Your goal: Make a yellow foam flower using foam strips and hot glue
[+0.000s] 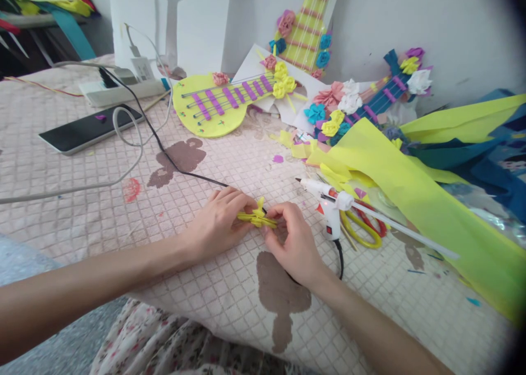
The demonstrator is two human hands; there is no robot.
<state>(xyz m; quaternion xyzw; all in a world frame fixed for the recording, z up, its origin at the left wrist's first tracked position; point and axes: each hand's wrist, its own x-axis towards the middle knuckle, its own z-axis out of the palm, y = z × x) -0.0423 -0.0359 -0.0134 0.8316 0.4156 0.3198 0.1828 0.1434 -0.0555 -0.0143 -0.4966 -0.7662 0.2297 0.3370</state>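
Between my two hands, just above the checked tablecloth, is a small yellow piece point(257, 217) that looks like twisted paper strips with a little knot or bow at its middle. My left hand point(222, 219) pinches its left end with thumb and fingers. At the other end, my right hand point(293, 240) grips it between thumb and forefinger. Right of that hand lies a white glue gun point(331, 216) with a long glue stick out of its back. Scissors with yellow and red handles point(364, 227) rest partly under the glue gun.
A yellow paper guitar point(211, 106) with purple bars lies at the back, near a blue one point(370, 103) with paper flowers. Yellow crepe paper point(411, 199) covers the right side. A phone point(90, 128) and a power strip point(121, 91) sit left; a black cable point(189, 173) crosses the cloth.
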